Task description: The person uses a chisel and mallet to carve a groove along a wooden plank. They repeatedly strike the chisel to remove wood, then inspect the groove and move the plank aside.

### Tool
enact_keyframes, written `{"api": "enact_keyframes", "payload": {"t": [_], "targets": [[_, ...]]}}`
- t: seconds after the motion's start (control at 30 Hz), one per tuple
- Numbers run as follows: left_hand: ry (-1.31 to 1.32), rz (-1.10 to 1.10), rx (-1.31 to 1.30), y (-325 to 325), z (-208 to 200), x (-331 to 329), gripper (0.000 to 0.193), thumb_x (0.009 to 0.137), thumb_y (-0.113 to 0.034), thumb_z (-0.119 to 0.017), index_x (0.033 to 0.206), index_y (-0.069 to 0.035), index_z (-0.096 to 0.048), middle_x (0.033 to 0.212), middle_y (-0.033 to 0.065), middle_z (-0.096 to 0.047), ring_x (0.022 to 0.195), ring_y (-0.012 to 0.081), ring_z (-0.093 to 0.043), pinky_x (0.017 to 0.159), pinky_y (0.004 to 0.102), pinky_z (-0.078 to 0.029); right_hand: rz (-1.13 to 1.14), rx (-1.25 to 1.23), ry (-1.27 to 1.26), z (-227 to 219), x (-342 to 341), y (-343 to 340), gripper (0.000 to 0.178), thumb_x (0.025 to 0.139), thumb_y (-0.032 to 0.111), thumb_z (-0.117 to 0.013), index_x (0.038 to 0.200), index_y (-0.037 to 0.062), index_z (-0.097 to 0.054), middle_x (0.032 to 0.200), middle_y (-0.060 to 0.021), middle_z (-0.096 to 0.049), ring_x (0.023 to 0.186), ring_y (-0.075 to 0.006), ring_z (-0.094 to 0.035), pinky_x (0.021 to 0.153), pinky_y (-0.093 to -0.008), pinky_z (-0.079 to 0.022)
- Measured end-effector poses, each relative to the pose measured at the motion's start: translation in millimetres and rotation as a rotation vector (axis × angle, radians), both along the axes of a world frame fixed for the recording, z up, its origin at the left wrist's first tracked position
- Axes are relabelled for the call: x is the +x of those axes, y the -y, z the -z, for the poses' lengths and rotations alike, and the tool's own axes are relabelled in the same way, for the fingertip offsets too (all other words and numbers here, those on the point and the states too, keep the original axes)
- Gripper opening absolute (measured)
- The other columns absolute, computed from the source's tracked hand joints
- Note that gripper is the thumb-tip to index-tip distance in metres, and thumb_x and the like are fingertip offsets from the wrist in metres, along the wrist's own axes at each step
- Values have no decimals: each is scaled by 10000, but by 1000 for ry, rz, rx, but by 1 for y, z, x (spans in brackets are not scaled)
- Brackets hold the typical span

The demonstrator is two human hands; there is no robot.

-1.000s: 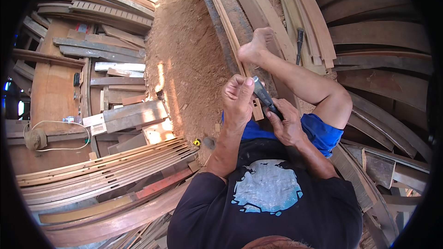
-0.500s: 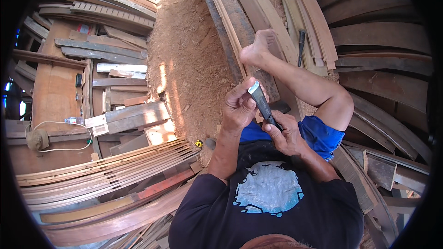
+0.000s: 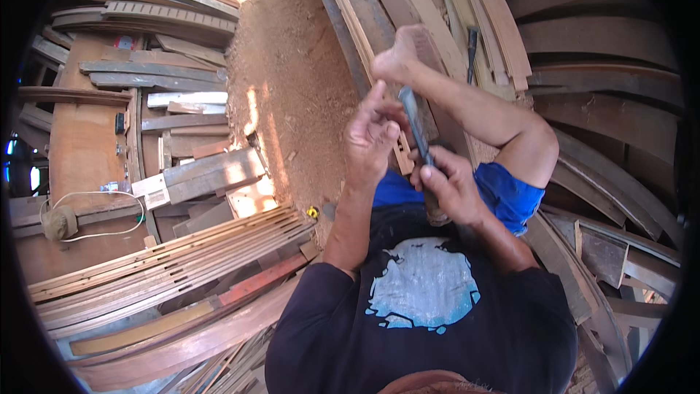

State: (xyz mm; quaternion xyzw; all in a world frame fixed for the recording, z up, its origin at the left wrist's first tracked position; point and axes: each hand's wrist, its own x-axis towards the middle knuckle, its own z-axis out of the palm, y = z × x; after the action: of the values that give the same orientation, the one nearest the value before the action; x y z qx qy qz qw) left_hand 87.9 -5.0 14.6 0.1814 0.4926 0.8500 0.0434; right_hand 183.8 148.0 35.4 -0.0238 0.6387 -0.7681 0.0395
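My right hand [image 3: 453, 179] is wrapped round a chisel [image 3: 414, 122], near where its dark blade meets the handle. The blade slants up and away from me, with its pale cutting end at the top, while the brown handle end shows below my fist. Just left of the blade is my left hand [image 3: 370, 135], fingers apart and palm partly turned up, holding nothing. A narrow wooden piece with a slot [image 3: 403, 155] shows beneath the chisel, partly hidden by my hands.
A second dark-handled tool [image 3: 472, 51] lies on planks beyond my bent leg. Slotted wooden strips [image 3: 175, 263] lie at the lower left, near a small yellow tape measure [image 3: 313, 212]. Stacked boards [image 3: 157, 80] line the left, and more boards [image 3: 598, 51] the right. Sawdust covers the ground [image 3: 281, 66].
My left hand has come off the chisel's cutting end and spread its fingers. The chisel has turned more edge-on and sits a little lower, with its handle end now showing.
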Motion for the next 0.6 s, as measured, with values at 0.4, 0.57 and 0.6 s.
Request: {"api": "enact_keyframes", "payload": {"t": [0.4, 0.57, 0.6], "targets": [[-1018, 36, -870, 5, -23, 37, 624, 734, -108, -827, 1318, -159, -613, 1544, 298, -378, 1312, 409, -443, 1097, 519, -371, -68, -269, 188, 41, -24, -13, 320, 1042, 267, -546, 1083, -11, -701, 1010, -114, -709, 911, -153, -666, 764, -302, -537], [-559, 58, -440, -6, -36, 2, 300, 847, -47, -767, 1103, -38, -612, 1155, 149, -682, 984, 225, -665, 897, 371, -520, -145, 551, 336, 63, -21, -39, 479, 1021, 388, -560, 1189, -49, -660, 1071, -202, -721, 1011, -320, -701, 903, -416, -543], [-441, 17, -388, -4, -36, -6, 283, 871, -46, -754, 1110, -22, -605, 1088, 126, -704, 940, 193, -677, 851, 339, -539, -182, 1148, 320, 54, -14, -42, 543, 1002, 439, -570, 1191, -62, -660, 1120, -250, -719, 1066, -380, -697, 941, -453, -532]]}}
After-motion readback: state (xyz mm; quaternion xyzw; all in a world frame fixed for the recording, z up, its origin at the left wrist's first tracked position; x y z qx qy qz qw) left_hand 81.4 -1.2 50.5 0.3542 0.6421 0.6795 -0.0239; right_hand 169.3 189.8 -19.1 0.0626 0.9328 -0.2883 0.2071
